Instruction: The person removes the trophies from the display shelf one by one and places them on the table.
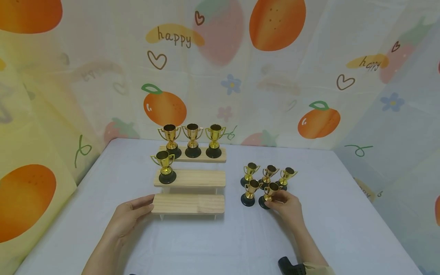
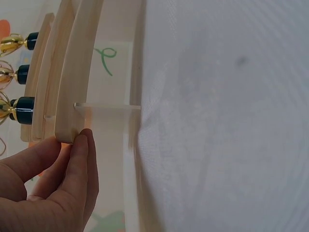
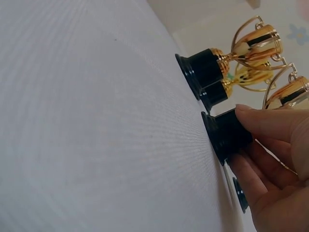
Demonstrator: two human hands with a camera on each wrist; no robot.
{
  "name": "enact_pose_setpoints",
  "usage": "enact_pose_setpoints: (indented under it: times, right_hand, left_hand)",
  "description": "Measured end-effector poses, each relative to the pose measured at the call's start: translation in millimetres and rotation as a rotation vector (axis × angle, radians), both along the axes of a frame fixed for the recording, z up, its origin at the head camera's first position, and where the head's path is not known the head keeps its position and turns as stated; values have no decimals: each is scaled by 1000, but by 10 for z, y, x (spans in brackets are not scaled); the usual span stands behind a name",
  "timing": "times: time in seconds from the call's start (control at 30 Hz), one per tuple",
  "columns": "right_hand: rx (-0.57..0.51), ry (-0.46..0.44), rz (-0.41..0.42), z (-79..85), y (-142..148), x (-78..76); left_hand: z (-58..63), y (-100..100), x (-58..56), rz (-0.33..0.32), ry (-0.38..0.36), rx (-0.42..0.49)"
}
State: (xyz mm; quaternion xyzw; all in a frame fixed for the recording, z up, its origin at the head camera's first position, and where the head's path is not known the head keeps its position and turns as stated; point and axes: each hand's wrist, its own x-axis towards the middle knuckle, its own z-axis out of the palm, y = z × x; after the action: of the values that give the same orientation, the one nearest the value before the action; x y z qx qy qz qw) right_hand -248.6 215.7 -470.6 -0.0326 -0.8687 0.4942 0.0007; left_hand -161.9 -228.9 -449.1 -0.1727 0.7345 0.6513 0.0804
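Note:
My left hand (image 1: 126, 215) pinches the left end of the lowest wooden shelf (image 1: 187, 204) of a three-tier stand, thumb above and fingers below in the left wrist view. My right hand (image 1: 288, 209) grips a small gold trophy (image 1: 272, 188) by its black base (image 3: 227, 136), with the thumb on one side and fingers on the other. That trophy stands at the front right of a group of several trophies. On the middle shelf (image 1: 199, 178) one trophy (image 1: 165, 167) stands at the left end. Three more, including a right-hand trophy (image 1: 214, 140), line the top shelf (image 1: 203, 159).
Beside the held trophy stands another front trophy (image 1: 250, 192), with three behind it, among them a back-left trophy (image 1: 250, 173). A white cloth covers the table (image 1: 206, 244). Behind it hangs a fruit-printed curtain (image 1: 213, 84).

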Motion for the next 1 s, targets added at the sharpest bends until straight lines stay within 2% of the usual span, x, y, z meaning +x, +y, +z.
enact_pose_setpoints:
  times: [0.4, 0.63, 0.83, 1.0]
  right_hand:
    - [-24, -19, 21, 137, 74, 0]
    - [-27, 25, 60, 242, 175, 11]
    - [34, 19, 94, 516, 251, 99]
    - [80, 84, 30, 800, 231, 192]
  left_hand:
    - [-2, -8, -4, 8, -7, 7]
    - [-3, -9, 0, 2, -8, 2]
    - [2, -9, 7, -7, -2, -8]
    - [15, -2, 14, -8, -3, -18]
